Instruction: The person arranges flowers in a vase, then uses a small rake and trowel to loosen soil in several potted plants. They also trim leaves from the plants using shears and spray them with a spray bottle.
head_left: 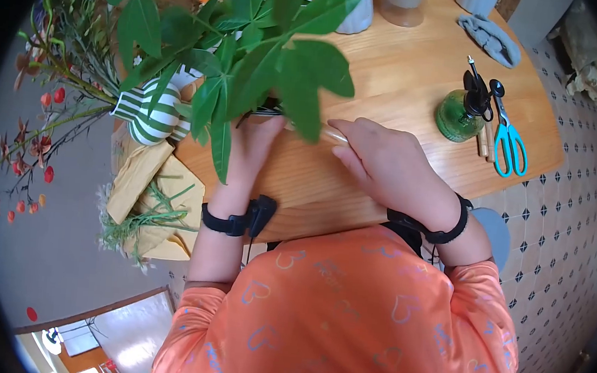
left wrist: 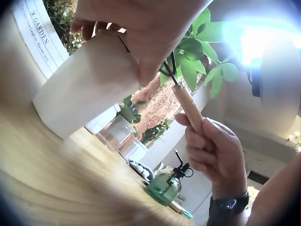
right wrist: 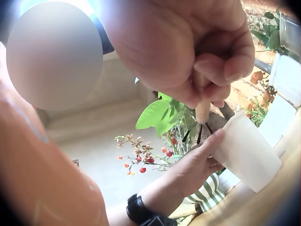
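A white pot (left wrist: 89, 80) stands tilted on the wooden table, and the left hand (left wrist: 141, 33) grips its rim, thumb on the near side. The right hand (left wrist: 216, 150) is curled round the wooden handle (left wrist: 189, 106) of a small rake with dark tines, which reach the pot's rim. In the right wrist view the same handle (right wrist: 202, 110) points down from the right hand (right wrist: 188, 47) toward the pot (right wrist: 247, 153). Green leaves (head_left: 251, 70) of a plant hide the pot in the head view, above the left hand (head_left: 254, 141).
A green spray bottle (head_left: 458, 115), teal-handled scissors (head_left: 510, 148) and a grey cloth (head_left: 491, 40) lie or stand at the right. Striped vase (head_left: 151, 113) with flowers, and brown paper (head_left: 138, 174) with cut stems, are at the left. White pots stand at the back.
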`<state>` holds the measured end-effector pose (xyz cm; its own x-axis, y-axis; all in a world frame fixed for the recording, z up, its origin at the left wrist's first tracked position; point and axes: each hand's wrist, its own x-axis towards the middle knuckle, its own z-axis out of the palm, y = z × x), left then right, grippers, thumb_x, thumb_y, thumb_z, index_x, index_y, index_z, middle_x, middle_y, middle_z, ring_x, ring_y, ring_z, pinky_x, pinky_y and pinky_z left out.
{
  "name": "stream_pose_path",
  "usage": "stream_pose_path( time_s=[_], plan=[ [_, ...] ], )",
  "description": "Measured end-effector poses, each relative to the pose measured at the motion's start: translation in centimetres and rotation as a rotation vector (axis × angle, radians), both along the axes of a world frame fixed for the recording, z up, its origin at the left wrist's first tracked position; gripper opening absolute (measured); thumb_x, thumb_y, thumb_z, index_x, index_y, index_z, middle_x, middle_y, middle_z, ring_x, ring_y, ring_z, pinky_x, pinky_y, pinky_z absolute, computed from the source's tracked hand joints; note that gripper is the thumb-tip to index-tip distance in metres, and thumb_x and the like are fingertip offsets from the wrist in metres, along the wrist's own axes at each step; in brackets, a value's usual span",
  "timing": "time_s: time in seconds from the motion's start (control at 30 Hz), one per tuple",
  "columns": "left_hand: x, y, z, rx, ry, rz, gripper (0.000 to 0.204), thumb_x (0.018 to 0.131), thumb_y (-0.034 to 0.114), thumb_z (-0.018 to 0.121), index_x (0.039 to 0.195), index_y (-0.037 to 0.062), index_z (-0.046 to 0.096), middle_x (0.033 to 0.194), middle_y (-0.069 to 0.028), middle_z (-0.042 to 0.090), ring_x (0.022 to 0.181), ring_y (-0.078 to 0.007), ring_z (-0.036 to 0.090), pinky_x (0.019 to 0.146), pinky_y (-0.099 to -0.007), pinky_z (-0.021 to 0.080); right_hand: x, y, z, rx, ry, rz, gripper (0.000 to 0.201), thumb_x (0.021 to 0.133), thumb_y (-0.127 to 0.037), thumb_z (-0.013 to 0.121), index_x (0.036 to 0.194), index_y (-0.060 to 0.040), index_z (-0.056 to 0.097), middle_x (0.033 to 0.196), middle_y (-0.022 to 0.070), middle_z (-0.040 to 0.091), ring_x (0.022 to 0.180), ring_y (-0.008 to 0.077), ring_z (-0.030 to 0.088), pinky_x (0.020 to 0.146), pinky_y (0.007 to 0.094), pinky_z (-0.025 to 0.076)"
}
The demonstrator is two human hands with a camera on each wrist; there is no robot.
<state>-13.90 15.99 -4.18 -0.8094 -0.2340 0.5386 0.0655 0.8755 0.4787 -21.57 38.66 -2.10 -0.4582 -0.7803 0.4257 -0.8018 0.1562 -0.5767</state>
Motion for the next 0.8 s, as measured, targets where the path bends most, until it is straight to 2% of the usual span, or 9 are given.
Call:
stream_pose_path(
  time_s=[0.03, 0.1, 0.17, 0.27, 0.33, 0.47, 0.53, 0.67, 0.8],
  plan=[
    [-0.1, 1.0, 0.3, 0.001, 0.000, 0.008, 0.046, 0.072, 0.004, 0.073, 0.113, -0.0001, 0.055, 0.104, -0.0098, 0.063, 0.094, -0.0212, 0.060, 0.086, -0.0321, 0.047, 0.2, -0.2, 0.1, 0.000, 0.009, 0.013, 0.025, 0.086, -0.020, 0.058, 0.103, -0.0024, 0.055, 0.082, 0.0134, 0.061, 0.070, 0.0307, 0.061, 0.058, 0.0386, 0.050],
    [-0.3, 2.7, 1.5, 0.305, 0.045, 0.080, 0.042, 0.070, 0.003, 0.073, 0.109, -0.0005, 0.059, 0.106, -0.0104, 0.063, 0.096, -0.0201, 0.060, 0.086, -0.0320, 0.048, 0.3, -0.4, 0.1, 0.002, 0.021, 0.028, 0.025, 0.086, -0.020, 0.058, 0.103, -0.0024, 0.055, 0.082, 0.0135, 0.061, 0.070, 0.0307, 0.061, 0.057, 0.0386, 0.050],
    [-0.2, 2.1, 1.7, 0.278, 0.020, 0.058, 0.040, 0.071, 0.003, 0.073, 0.108, 0.0000, 0.060, 0.108, -0.0111, 0.063, 0.098, -0.0204, 0.060, 0.087, -0.0327, 0.047, 0.3, -0.5, -0.2, 0.012, 0.008, 0.015, 0.024, 0.086, -0.020, 0.057, 0.103, -0.0024, 0.055, 0.081, 0.0138, 0.061, 0.069, 0.0305, 0.062, 0.056, 0.0382, 0.050],
    [0.2, 0.4, 0.9, 0.548, 0.011, -0.061, 0.043, 0.069, 0.004, 0.075, 0.109, 0.0013, 0.060, 0.109, -0.0111, 0.062, 0.097, -0.0218, 0.060, 0.086, -0.0335, 0.048, 0.6, -0.6, 0.6, 0.023, 0.016, -0.014, 0.024, 0.086, -0.021, 0.057, 0.102, -0.0021, 0.055, 0.082, 0.0142, 0.062, 0.069, 0.0306, 0.062, 0.057, 0.0384, 0.050],
    [0.4, 0.7, 1.5, 0.242, -0.017, 0.040, 0.044, 0.067, 0.010, 0.077, 0.107, 0.0023, 0.060, 0.105, -0.0116, 0.063, 0.093, -0.0238, 0.061, 0.082, -0.0350, 0.048, 0.9, -1.0, 0.7, 0.027, 0.021, -0.007, 0.025, 0.086, -0.021, 0.057, 0.102, -0.0021, 0.055, 0.082, 0.0142, 0.062, 0.069, 0.0306, 0.062, 0.058, 0.0387, 0.051],
    [0.0, 0.5, 0.8, 0.227, -0.026, 0.074, 0.046, 0.066, 0.018, 0.079, 0.104, 0.0018, 0.060, 0.100, -0.0123, 0.063, 0.090, -0.0259, 0.061, 0.078, -0.0368, 0.048, 0.5, -0.7, 0.3, 0.029, -0.018, -0.016, 0.026, 0.087, -0.021, 0.057, 0.105, -0.0023, 0.055, 0.085, 0.0137, 0.062, 0.071, 0.0312, 0.062, 0.059, 0.0393, 0.051],
    [0.3, 0.6, 0.9, 0.052, 0.011, 0.123, 0.049, 0.066, 0.025, 0.079, 0.103, 0.0011, 0.058, 0.099, -0.0138, 0.063, 0.090, -0.0286, 0.060, 0.077, -0.0379, 0.048, 0.4, 0.0, 0.5, 0.025, -0.004, -0.033, 0.027, 0.087, -0.021, 0.056, 0.106, -0.0028, 0.055, 0.086, 0.0136, 0.062, 0.073, 0.0313, 0.062, 0.060, 0.0393, 0.051],
    [0.6, 1.0, 1.6, 0.034, -0.046, 0.107, 0.053, 0.065, 0.026, 0.080, 0.106, 0.0007, 0.057, 0.101, -0.0149, 0.061, 0.091, -0.0303, 0.059, 0.077, -0.0385, 0.048, 0.2, 1.5, 1.0, 0.096, -0.048, -0.039, 0.029, 0.087, -0.020, 0.056, 0.110, -0.0030, 0.055, 0.089, 0.0146, 0.062, 0.078, 0.0321, 0.061, 0.065, 0.0393, 0.050],
    [0.7, 0.5, 1.4, 0.003, -0.017, 0.123, 0.055, 0.067, 0.026, 0.080, 0.109, 0.0008, 0.055, 0.104, -0.0150, 0.061, 0.093, -0.0290, 0.059, 0.079, -0.0396, 0.048, -1.4, 6.8, 2.6, 0.017, -0.148, 0.033, 0.030, 0.086, -0.017, 0.057, 0.111, -0.0015, 0.059, 0.091, 0.0141, 0.062, 0.078, 0.0307, 0.060, 0.069, 0.0349, 0.048]
  ],
)
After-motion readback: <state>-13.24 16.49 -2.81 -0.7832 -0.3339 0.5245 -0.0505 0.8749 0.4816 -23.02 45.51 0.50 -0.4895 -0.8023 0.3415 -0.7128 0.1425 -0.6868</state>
